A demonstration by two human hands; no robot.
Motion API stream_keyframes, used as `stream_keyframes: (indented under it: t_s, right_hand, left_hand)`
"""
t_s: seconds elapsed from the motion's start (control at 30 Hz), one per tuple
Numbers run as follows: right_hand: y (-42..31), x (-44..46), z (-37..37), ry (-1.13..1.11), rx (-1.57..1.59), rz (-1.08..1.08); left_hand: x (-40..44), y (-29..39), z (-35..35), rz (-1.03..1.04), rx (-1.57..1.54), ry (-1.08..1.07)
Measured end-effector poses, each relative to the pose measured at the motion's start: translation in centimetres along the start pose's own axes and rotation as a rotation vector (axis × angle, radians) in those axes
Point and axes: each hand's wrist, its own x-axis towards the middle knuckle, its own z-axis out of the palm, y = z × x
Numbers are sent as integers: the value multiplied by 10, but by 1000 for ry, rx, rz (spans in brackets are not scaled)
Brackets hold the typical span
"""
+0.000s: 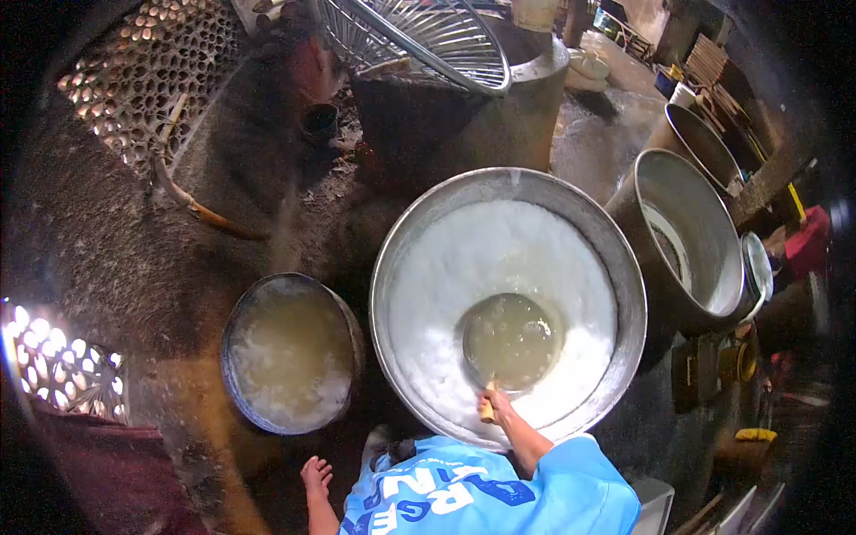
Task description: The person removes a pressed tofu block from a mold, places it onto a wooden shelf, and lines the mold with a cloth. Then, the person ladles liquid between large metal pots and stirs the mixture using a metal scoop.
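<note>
My right hand [501, 408] grips the short wooden handle [487, 412] of a wide round dipper [513, 341]. Cloudy, bubbly liquid fills the dipper, and its bowl sits in the white contents [437, 259] of a large metal pot [629, 303]; whether these are foam or grains I cannot tell. My left hand [316, 473] hangs low on the left, its fingers loosely stretched and nothing in them. Nearest to it is a smaller round tub [228, 374] holding yellowish liquid [290, 343] with white patches on top.
Behind the large pot stands a broad dark vessel [455, 134], with a metal-ribbed round rack [428, 53] over it. More deep metal pots [637, 201] line the right side. A curved stick [214, 217] leans at the left, near a wall with many holes [160, 80].
</note>
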Motion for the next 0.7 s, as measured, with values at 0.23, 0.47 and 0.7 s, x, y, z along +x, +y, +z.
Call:
stream_keyframes:
  t_s: [0.23,0.47,0.7]
  right_hand:
    - [7,-17,115,-726,276,438]
    - [4,-98,288,-833,-592,262]
    - [67,-19,464,-195,-1251,-685]
  left_hand:
    - [17,2,-9,39,-22,-58]
    - [42,-53,-70,-65,-240,20]
    - [52,-86,-139,-104,-493,142]
